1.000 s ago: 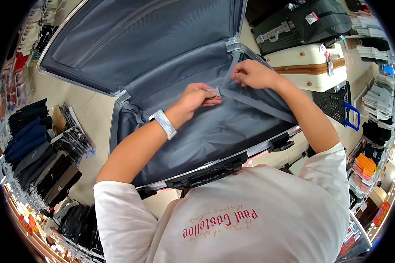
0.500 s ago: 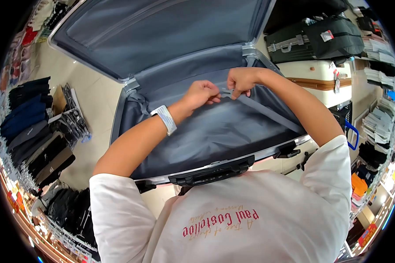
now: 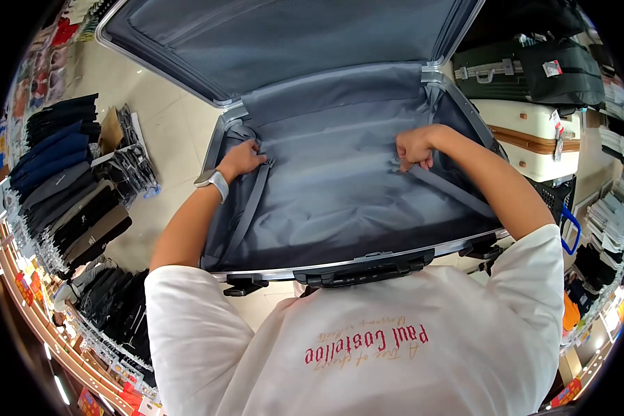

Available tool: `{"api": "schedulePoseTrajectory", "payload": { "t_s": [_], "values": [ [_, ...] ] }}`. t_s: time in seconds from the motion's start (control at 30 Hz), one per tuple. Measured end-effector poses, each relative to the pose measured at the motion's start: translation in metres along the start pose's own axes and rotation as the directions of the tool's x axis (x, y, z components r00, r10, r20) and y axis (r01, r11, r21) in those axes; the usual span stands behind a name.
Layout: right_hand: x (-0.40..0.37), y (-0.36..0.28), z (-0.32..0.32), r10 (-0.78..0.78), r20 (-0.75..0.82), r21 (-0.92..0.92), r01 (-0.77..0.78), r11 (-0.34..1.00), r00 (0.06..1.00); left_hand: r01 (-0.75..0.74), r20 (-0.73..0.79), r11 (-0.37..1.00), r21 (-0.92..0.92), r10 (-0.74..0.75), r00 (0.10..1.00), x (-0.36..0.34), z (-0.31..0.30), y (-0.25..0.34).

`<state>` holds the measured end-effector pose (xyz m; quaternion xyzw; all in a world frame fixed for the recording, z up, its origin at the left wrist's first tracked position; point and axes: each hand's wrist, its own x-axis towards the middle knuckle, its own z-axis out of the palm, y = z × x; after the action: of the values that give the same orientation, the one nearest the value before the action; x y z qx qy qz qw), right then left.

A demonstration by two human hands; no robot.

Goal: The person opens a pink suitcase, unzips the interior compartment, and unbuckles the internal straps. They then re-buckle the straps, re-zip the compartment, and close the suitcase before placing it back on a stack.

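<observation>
An open suitcase [image 3: 333,187] with a grey fabric lining lies in front of me, its lid [image 3: 284,41] tilted back at the far side. My left hand [image 3: 240,159] is at the left inside wall, fingers closed on the buckle end of a grey strap [image 3: 252,208] that runs down to the near left corner. Over the right half, my right hand [image 3: 416,147] pinches the buckle end of a second grey strap [image 3: 457,194], which slants to the near right side. The two buckle ends are well apart. Fingers partly cover both.
At right stand a white suitcase [image 3: 534,114] with a brown band and dark green luggage [image 3: 492,76]. Dark folded trousers [image 3: 59,184] hang on a rack at left. The black carry handle [image 3: 367,272] is close to my shirt.
My hands were close together over the middle with the buckle ends. They are now apart: the left has moved to the left wall with its strap, the right stays over the right half.
</observation>
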<state>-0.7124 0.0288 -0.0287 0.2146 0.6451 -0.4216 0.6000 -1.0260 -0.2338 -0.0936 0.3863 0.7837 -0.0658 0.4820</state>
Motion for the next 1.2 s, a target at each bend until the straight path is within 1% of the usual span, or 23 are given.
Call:
{"api": "schedulePoseTrajectory", "payload": {
  "t_s": [0.03,0.07,0.1,0.17,0.2,0.33,0.4,0.43,0.5,0.53,0.6,0.67,0.73,0.77,0.8,0.83,0.9,0.93,0.97,1.07,1.13,1.17,1.2],
  "values": [
    [0.000,0.000,0.000,0.002,0.003,0.003,-0.002,1.000,1.000,-0.006,-0.031,1.000,-0.023,0.005,1.000,-0.002,0.006,0.000],
    [0.000,0.000,0.000,-0.018,0.008,-0.007,0.018,1.000,1.000,0.073,0.099,0.993,-0.095,-0.064,0.993,-0.002,0.010,0.001],
    [0.000,0.000,0.000,-0.038,0.012,-0.017,0.038,0.999,0.999,0.072,0.103,0.993,-0.096,-0.062,0.993,0.000,0.015,0.000],
    [0.004,0.003,0.003,-0.050,0.010,0.011,0.050,0.999,0.999,0.005,0.124,0.998,0.060,-0.013,0.992,0.005,0.026,-0.003],
    [0.005,0.004,0.005,-0.064,0.003,0.034,0.064,0.997,0.998,-0.005,0.053,0.999,0.053,0.002,0.999,0.004,0.029,-0.003],
    [-0.001,-0.004,0.009,-0.042,-0.003,-0.032,0.042,0.999,0.999,-0.112,0.067,0.987,0.116,0.105,0.992,0.001,0.019,0.003],
    [-0.006,-0.011,0.007,0.012,-0.101,-0.072,-0.019,0.997,0.995,-0.075,0.116,0.983,-0.167,0.095,0.989,-0.002,0.008,0.012],
    [0.000,-0.007,0.008,0.012,-0.099,-0.076,-0.019,0.997,0.995,-0.072,0.115,0.983,-0.171,0.092,0.989,-0.001,0.004,0.014],
    [0.017,0.006,0.008,-0.139,-0.300,-0.185,0.086,0.979,0.944,-0.181,0.063,0.897,-0.403,0.224,0.972,-0.001,-0.004,0.019],
    [0.013,0.003,0.008,-0.140,-0.299,-0.191,0.085,0.978,0.944,-0.191,0.025,0.871,-0.452,0.226,0.974,-0.014,-0.017,0.033],
    [0.003,-0.002,0.002,-0.337,-0.460,-0.380,0.161,0.911,0.822,-0.216,-0.034,0.851,-0.478,0.227,0.973,-0.034,-0.043,0.051],
    [-0.004,-0.010,-0.004,-0.314,-0.478,-0.370,0.136,0.919,0.820,-0.279,-0.125,0.770,-0.574,0.255,0.959,-0.035,-0.046,0.045],
    [-0.012,-0.022,-0.012,-0.294,-0.497,-0.362,0.113,0.925,0.817,-0.321,-0.191,0.757,-0.569,0.258,0.947,-0.045,-0.054,0.050],
    [-0.016,-0.030,-0.019,-0.353,-0.506,-0.365,0.175,0.914,0.787,-0.361,-0.253,0.747,-0.558,0.262,0.932,-0.050,-0.060,0.053],
    [-0.020,-0.038,-0.024,-0.410,-0.514,-0.370,0.237,0.899,0.753,-0.398,-0.285,0.789,-0.467,0.292,0.913,-0.055,-0.066,0.055],
    [-0.024,-0.048,-0.027,-0.413,-0.514,-0.377,0.235,0.896,0.752,-0.400,-0.292,0.788,-0.468,0.289,0.912,-0.056,-0.067,0.055],
    [-0.028,-0.072,-0.034,-0.525,-0.594,-0.263,0.469,0.843,0.610,-0.335,-0.235,0.742,-0.580,0.241,0.942,-0.058,-0.067,0.056],
    [-0.029,-0.087,-0.037,-0.485,-0.592,-0.112,0.530,0.840,0.644,-0.337,-0.238,0.740,-0.582,0.241,0.941,-0.058,-0.067,0.055],
    [-0.028,-0.103,-0.039,-0.447,-0.582,0.044,0.575,0.817,0.680,-0.284,-0.187,0.684,-0.672,0.214,0.959,-0.058,-0.066,0.055],
    [0.002,-0.137,-0.041,-0.477,-0.625,0.020,0.624,0.781,0.618,-0.166,-0.081,0.576,-0.800,0.171,0.982,-0.060,-0.070,0.058],
    [0.027,-0.160,-0.038,-0.534,-0.744,-0.250,0.573,0.781,0.403,-0.106,-0.034,0.530,-0.841,0.145,0.989,-0.062,-0.073,0.057],
    [0.036,-0.169,-0.040,-0.539,-0.741,-0.254,0.577,0.776,0.399,-0.115,-0.032,0.519,-0.847,0.166,0.986,-0.062,-0.074,0.055],
    [0.040,-0.178,-0.044,-0.547,-0.715,-0.296,0.519,0.802,0.436,-0.124,-0.032,0.506,-0.853,0.187,0.982,-0.061,-0.074,0.053]
  ]
}}
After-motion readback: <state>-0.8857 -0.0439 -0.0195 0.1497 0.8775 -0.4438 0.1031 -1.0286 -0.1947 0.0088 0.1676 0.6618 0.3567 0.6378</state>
